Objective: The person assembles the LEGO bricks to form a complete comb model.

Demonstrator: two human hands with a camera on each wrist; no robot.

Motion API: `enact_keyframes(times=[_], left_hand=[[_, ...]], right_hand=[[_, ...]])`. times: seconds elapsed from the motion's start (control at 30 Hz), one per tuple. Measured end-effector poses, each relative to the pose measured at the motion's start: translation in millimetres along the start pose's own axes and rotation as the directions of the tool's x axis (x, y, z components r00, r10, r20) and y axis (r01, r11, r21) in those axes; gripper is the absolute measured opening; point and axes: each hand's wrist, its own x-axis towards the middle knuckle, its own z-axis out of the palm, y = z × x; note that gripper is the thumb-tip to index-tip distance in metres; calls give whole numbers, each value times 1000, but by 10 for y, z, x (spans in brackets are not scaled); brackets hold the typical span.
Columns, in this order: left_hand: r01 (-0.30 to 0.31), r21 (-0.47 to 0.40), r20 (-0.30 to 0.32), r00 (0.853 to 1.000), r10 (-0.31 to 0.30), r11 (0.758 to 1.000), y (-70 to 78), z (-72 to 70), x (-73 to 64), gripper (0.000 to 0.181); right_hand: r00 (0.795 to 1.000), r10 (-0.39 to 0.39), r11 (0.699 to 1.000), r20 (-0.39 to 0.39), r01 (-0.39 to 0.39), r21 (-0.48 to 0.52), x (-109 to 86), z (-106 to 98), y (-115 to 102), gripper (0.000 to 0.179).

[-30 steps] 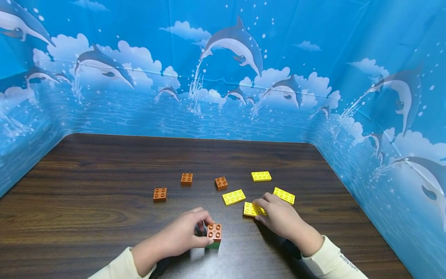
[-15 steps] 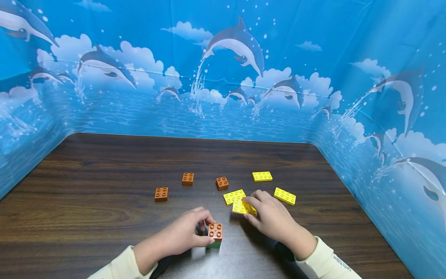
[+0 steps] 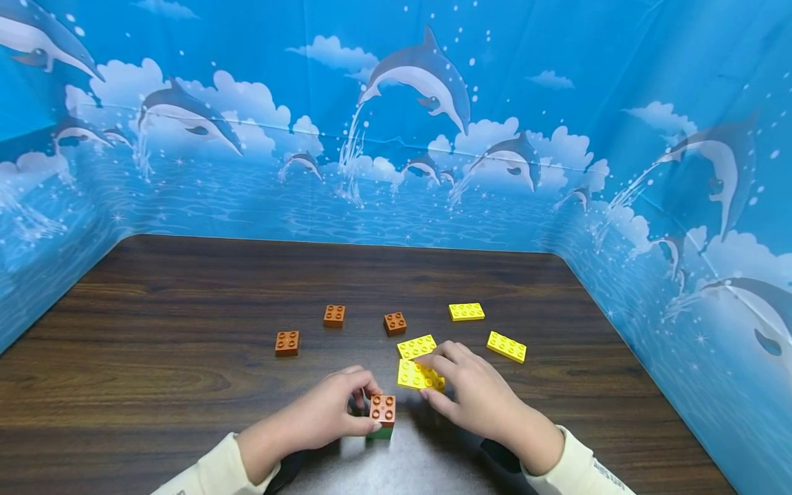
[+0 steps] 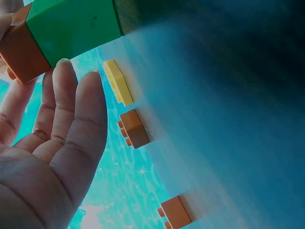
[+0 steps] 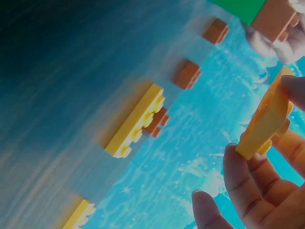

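While L hand (image 3: 331, 414) is gripping a brown-on-green Duplo-type stack (image 3: 382, 411) on the bench (image 3: 179, 399), R hand (image 3: 479, 395) is pinching a yellow plate (image 3: 409, 375) aloft nearby; it's prob. handling light, stiff, slick, long edges offering best hold.

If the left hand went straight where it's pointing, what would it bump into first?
Probably the yellow brick held by the right hand, though that looks raised, so the left hand might pass underneath.

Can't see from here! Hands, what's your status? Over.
Left hand grips brown-green stack. Right hand pinches yellow brick, held aloft. Nothing between brick and stack.
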Motion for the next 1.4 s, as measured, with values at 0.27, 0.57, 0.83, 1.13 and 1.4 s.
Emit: enact_keyframes(times=[0.27, 0.57, 0.83, 1.13, 1.4], left_hand=[[8, -9, 8, 1000, -8, 1000, 5, -6, 1, 23], [25, -16, 27, 999, -25, 1000, 7, -26, 2, 25], [22, -4, 20, 1000, -22, 1000, 3, -21, 5, 26], [49, -27, 37, 998, -48, 998, 11, -28, 10, 25], [73, -37, 47, 996, -71, 997, 27, -32, 5, 25]], right_hand=[[999, -34, 999, 15, 33, 43, -11, -19, -90, 40], [997, -72, 994, 17, 71, 78, -21, -7, -160, 39], [994, -100, 990, 39, 96, 100, -17, 9, -206, 38], [990, -128, 988, 55, 123, 91, -10, 48, -237, 38], [987, -150, 987, 61, 146, 62, 1, 52, -259, 38]])
